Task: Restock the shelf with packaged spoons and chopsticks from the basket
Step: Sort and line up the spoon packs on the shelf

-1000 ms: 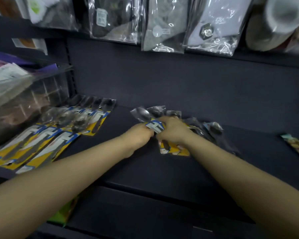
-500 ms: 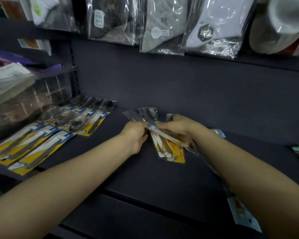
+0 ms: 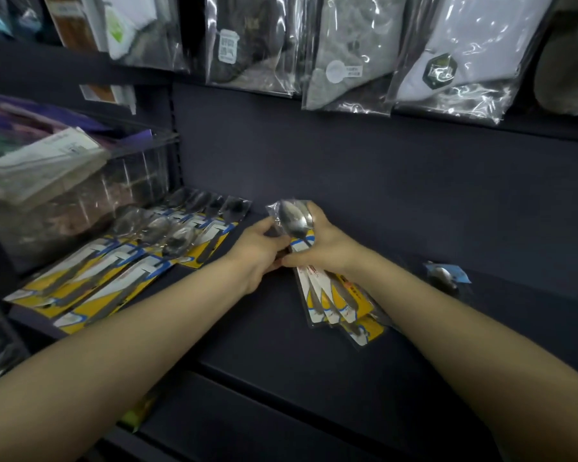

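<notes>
A bundle of packaged spoons (image 3: 334, 298) with yellow, white and blue cards is held over the dark shelf (image 3: 254, 331). My right hand (image 3: 324, 243) grips the bundle near the spoon bowls, fingers curled over its top. My left hand (image 3: 259, 251) holds the bundle's left edge, thumb and fingers pinching the plastic. The card ends fan out toward me below my right wrist. Several more packaged spoons (image 3: 131, 261) lie in rows at the left of the shelf. The basket is out of view.
A single small packet with a blue card (image 3: 446, 276) lies at the right of the shelf. A clear bin of packaged goods (image 3: 70, 195) stands at the far left. Bagged socks (image 3: 347, 51) hang from the shelf above. The shelf's front edge runs below my forearms.
The spoon bundle was spread loosely on the shelf; both hands have gathered it into a tighter stack and lifted the bowl end. A stray packet now shows at the right.
</notes>
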The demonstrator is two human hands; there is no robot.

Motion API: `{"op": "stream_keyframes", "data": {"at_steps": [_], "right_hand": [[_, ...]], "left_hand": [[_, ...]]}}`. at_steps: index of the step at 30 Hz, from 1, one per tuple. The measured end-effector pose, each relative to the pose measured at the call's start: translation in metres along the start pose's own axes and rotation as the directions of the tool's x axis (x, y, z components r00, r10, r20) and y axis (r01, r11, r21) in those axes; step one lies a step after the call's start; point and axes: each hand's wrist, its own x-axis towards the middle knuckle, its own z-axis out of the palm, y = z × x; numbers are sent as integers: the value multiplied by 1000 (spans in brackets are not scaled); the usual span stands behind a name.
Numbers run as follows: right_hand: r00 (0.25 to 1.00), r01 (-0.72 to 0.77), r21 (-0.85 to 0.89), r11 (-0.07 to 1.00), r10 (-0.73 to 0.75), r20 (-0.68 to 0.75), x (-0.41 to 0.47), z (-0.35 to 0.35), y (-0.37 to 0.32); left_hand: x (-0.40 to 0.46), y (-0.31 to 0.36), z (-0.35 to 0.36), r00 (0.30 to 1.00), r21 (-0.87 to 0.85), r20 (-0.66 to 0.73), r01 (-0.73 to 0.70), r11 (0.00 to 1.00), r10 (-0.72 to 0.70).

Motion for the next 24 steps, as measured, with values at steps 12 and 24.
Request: {"op": "stream_keyframes", "data": {"at_steps": [12,24], "right_hand": [[961,114,891,440,180,-212,16,32,-69],[943,120,444,888,38,-330,29,65,-82]], "left_hand": [[-41,30,-41,965,-27,260,33,999,-25],[-56,44,-115,956,6,285,65,998,-64]]}}
